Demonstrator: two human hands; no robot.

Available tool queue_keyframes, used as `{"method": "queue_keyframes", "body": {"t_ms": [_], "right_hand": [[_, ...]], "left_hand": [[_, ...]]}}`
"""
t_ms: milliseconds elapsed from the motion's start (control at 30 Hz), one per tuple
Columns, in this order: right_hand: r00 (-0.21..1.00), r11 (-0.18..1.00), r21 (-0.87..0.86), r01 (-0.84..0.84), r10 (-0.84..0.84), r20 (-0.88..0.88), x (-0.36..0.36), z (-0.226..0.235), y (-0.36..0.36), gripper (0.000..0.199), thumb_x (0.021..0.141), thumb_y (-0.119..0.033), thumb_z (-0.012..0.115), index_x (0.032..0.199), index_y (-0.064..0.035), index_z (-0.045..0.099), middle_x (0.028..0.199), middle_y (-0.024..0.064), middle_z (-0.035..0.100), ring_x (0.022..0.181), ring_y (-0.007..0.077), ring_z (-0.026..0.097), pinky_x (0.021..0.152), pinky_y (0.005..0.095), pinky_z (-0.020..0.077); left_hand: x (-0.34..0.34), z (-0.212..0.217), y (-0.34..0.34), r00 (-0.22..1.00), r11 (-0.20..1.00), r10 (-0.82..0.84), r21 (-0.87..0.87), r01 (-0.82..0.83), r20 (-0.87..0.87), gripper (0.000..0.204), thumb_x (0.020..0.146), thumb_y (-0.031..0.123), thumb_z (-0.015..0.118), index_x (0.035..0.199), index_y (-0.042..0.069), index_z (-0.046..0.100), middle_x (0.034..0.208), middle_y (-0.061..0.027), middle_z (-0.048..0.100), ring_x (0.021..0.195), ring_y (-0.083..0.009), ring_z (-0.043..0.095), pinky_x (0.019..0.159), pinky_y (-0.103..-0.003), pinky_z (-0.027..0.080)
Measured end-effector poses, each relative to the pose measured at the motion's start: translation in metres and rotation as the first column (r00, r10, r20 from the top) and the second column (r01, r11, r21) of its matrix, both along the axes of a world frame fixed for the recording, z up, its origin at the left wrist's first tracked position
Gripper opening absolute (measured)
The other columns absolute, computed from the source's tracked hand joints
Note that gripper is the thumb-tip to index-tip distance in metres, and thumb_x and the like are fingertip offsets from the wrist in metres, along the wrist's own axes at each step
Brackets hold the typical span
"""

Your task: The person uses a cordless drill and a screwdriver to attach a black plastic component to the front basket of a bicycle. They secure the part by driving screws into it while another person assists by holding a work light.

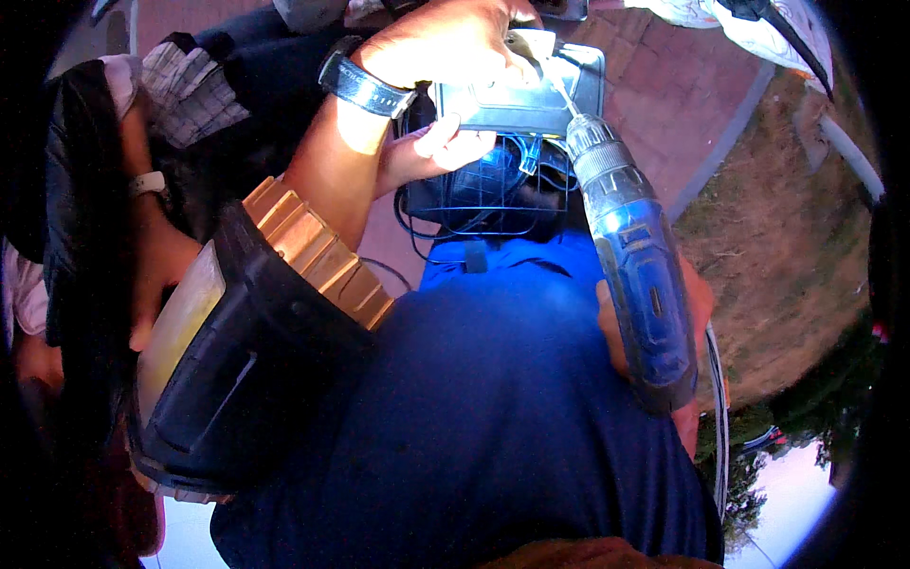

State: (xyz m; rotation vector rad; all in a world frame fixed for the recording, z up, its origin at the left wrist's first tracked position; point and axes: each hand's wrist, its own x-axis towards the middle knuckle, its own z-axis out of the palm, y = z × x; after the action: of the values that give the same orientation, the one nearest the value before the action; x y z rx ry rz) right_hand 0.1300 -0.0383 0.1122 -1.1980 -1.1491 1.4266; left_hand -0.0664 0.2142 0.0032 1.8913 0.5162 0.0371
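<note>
My right hand [699,294] is wrapped round the grip of a blue and black cordless drill [643,270], its slim bit slanting up to the left. The bit's tip reaches a small pale bracket-like piece [531,43] over a dark rectangular panel [569,85]. From the far side of that panel, my left hand [450,45], with a dark-strapped watch [365,83] on the wrist, pinches the pale piece. Another hand [441,150] supports the panel's near left edge; whose it is I cannot tell.
Below the panel is a wire basket [493,228] with a blue connector [529,156] and cables. A large black and copper ribbed lamp [256,370] fills the left, another person's hand [163,266] beside it. Brick paving [654,95] and dry ground [768,247] lie beyond.
</note>
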Motion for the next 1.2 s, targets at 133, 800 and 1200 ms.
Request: {"method": "queue_keyframes", "body": {"t_ms": [133, 800, 1200], "right_hand": [[0.965, 0.851, -0.476, 0.221, -0.122, 0.23, -0.008, 0.022, -0.01, 0.033, 0.097, -0.007, 0.066, 0.127, 0.0056, 0.063, 0.108, 0.0125, 0.071, 0.093, 0.0157, 0.07, 0.078, 0.0262, 0.0569], [0.955, 0.584, -0.765, 0.272, -0.261, 0.141, -0.014, 0.024, -0.035, 0.038, 0.089, -0.003, 0.077, 0.125, 0.0013, 0.066, 0.096, 0.0032, 0.07, 0.081, 0.0085, 0.066, 0.069, 0.0225, 0.0546], [0.935, 0.785, -0.552, 0.282, -0.095, 0.343, -0.022, 0.019, -0.024, 0.042, 0.08, -0.004, 0.082, 0.119, 0.0, 0.068, 0.096, 0.0018, 0.07, 0.083, 0.0088, 0.064, 0.074, 0.025, 0.053]], "left_hand": [[0.005, 0.006, -0.003, 0.997, 0.995, 0.005, 0.103, 0.002, -0.072, 0.033, 0.073, 0.017, 0.076, 0.097, -0.005, 0.069, 0.095, -0.0208, 0.068, 0.094, -0.0361, 0.066, 0.083, -0.042, 0.053], [-0.008, 0.022, -0.046, 0.974, 0.879, 0.214, 0.42, -0.225, 0.075, 0.039, 0.077, 0.014, 0.079, 0.112, 0.0, 0.07, 0.121, -0.0228, 0.066, 0.114, -0.038, 0.063, 0.1, -0.044, 0.05], [-0.028, -0.002, -0.04, 0.936, 0.903, 0.315, 0.351, -0.247, -0.154, 0.053, 0.079, 0.028, 0.085, 0.121, 0.001, 0.068, 0.101, -0.0214, 0.075, 0.087, -0.0335, 0.074, 0.079, -0.042, 0.058]]}}
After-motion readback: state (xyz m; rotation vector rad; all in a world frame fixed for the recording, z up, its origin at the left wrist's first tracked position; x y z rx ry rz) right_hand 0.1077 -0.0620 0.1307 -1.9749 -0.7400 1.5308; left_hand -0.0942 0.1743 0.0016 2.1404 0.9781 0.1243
